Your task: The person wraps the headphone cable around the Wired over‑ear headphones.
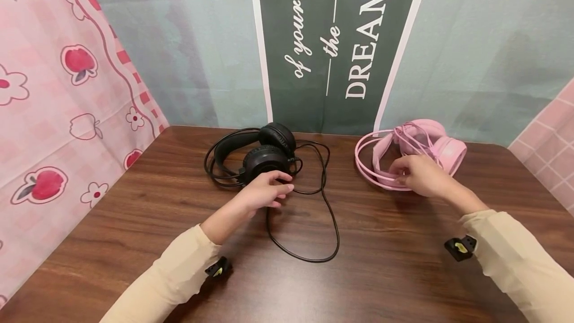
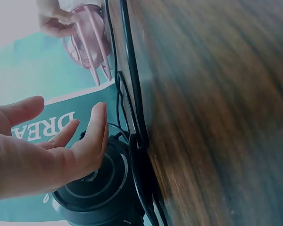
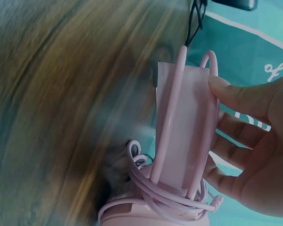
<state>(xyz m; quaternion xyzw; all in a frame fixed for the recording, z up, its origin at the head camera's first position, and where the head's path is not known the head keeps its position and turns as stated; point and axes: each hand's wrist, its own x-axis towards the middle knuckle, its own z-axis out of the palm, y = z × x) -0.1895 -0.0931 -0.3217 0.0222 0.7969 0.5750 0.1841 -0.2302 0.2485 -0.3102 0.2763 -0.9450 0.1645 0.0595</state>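
Note:
My right hand (image 1: 423,176) grips the headband of the pink headphones (image 1: 450,153) at the right rear of the table. In the right wrist view, the thumb lies on one of its two pink tubes and the fingers are behind the band; the pink cable (image 3: 165,195) is wound round the headset near an ear cup. Black headphones (image 1: 264,161) lie left of centre, their ear cups to the right of the headband. Just in front of them, my left hand (image 1: 262,194) hovers with loosely bent fingers and holds nothing. Whether it touches the ear cup, I cannot tell.
The black cable (image 1: 338,233) loops across the middle of the brown wooden table (image 1: 287,288). Behind the table hangs a grey-green cloth with a lettered dark panel (image 1: 332,108). A pink fruit-patterned curtain (image 1: 89,128) borders the left, pink tiles (image 1: 549,143) the right.

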